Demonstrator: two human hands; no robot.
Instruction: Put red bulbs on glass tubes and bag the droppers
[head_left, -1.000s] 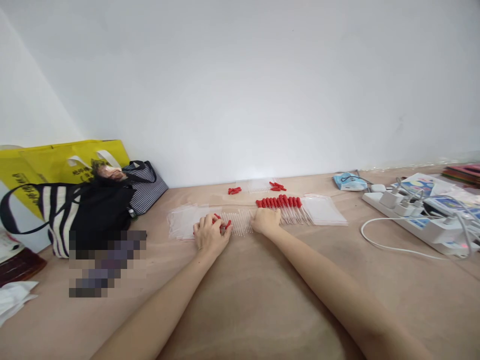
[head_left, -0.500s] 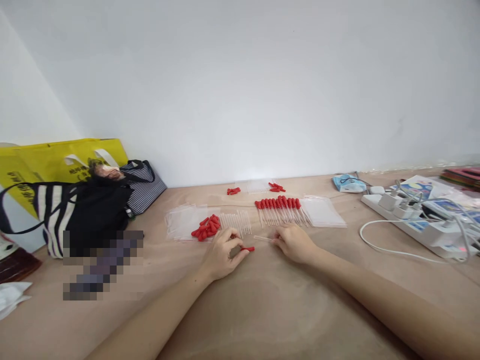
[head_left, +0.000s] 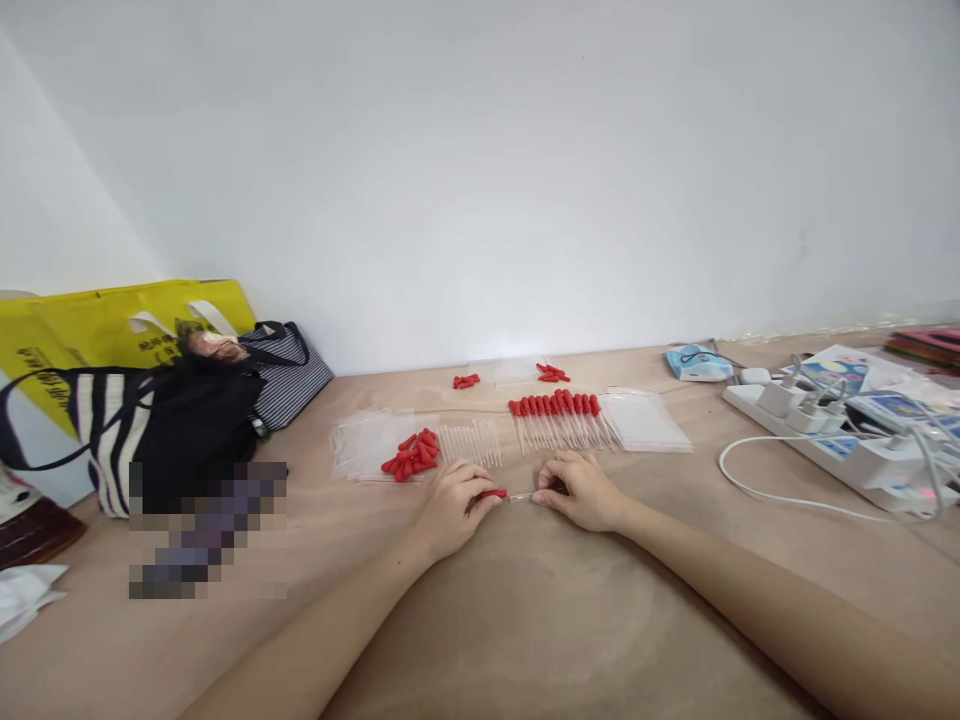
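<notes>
My left hand [head_left: 458,508] pinches a red rubber dropper bulb [head_left: 493,493] whose open end points right. From the other side, my right hand [head_left: 581,490] holds a thin clear dropper tube [head_left: 520,497] between thumb and fingers. The tube's tip is at the bulb's mouth; whether it sits inside I cannot tell. Just beyond my left hand lie a pile of loose red bulbs [head_left: 411,456] and a row of clear tubes [head_left: 470,441]. Past my right hand, several droppers with red bulbs fitted [head_left: 555,405] lie side by side.
Clear plastic bags lie in a left stack [head_left: 356,440] and a right stack [head_left: 646,420]. More bulbs [head_left: 553,373] rest near the wall. A power strip [head_left: 817,440] with a white cable and a blue mask [head_left: 697,364] are at right; a black bag [head_left: 172,420] stands at left.
My right hand has brought the tube down and left to the bulb, lining the two up. My left hand has shifted slightly, raising the bulb a little.
</notes>
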